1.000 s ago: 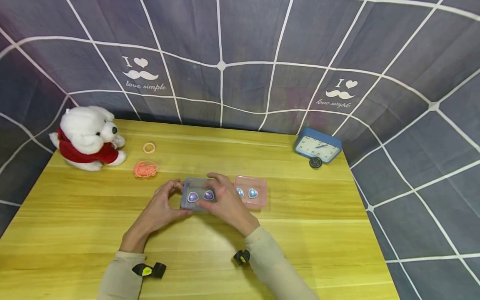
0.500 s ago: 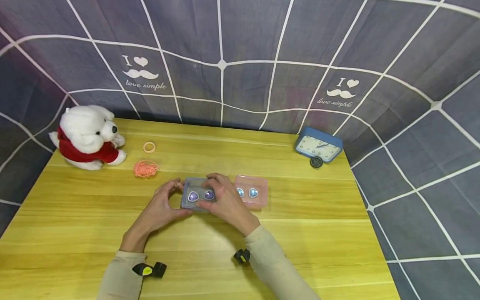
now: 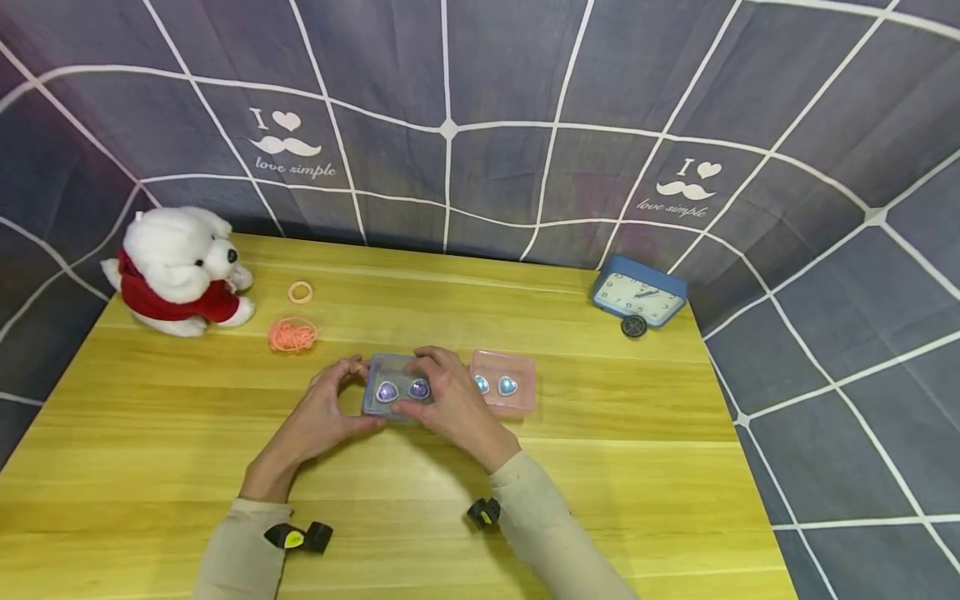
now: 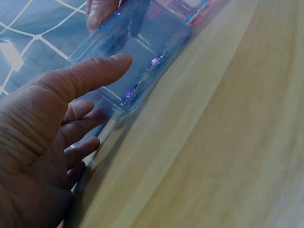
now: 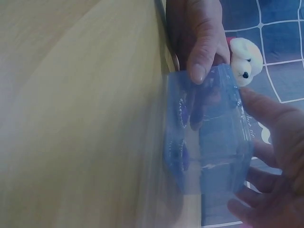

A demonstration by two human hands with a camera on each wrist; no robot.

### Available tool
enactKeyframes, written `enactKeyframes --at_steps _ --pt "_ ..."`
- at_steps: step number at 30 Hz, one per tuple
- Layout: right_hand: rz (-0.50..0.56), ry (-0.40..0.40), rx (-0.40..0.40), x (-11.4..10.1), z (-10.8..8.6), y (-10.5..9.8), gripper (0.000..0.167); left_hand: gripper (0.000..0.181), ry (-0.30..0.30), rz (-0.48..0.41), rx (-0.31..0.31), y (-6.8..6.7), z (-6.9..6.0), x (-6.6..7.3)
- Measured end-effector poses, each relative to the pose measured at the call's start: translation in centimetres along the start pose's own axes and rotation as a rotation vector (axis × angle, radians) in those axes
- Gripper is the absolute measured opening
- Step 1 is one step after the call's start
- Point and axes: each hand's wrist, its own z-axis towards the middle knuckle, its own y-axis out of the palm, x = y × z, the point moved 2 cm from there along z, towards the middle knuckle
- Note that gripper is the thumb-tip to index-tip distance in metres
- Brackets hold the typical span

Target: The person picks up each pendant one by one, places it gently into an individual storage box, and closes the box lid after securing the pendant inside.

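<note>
A clear blue plastic box [image 3: 381, 367] sits on the table with two purple heart-shaped gems [image 3: 387, 392] inside, edged in small silvery beads. My left hand [image 3: 318, 421] holds its left end, the thumb along the front side, as the left wrist view shows. From the other end my right hand [image 3: 453, 404] grips the box near its top, thumb toward the front and fingers toward the back. In the right wrist view the box wall [image 5: 218, 147] lies between both hands. A pink box [image 3: 521, 371] with light blue heart gems [image 3: 507, 386] stands just right, partly behind my right hand.
Orange string [image 3: 292, 335] and a pale ring [image 3: 301, 292] lie at the back left, beside a white plush dog [image 3: 176, 267] in red. A blue clock [image 3: 637, 292] with a black round disc [image 3: 633, 326] stands at the back right. Grey patterned cloth borders the table.
</note>
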Motion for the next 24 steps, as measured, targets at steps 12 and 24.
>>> enactKeyframes --at_steps 12,24 --pt "-0.085 -0.038 -0.008 -0.1 0.2 -0.2 0.054 0.062 0.003 -0.017 -0.015 0.1 0.4 -0.2" --pt "0.253 0.022 0.125 1.8 -3.0 -2.8 0.050 0.070 0.019 -0.063 -0.028 0.7 0.1 -0.8"
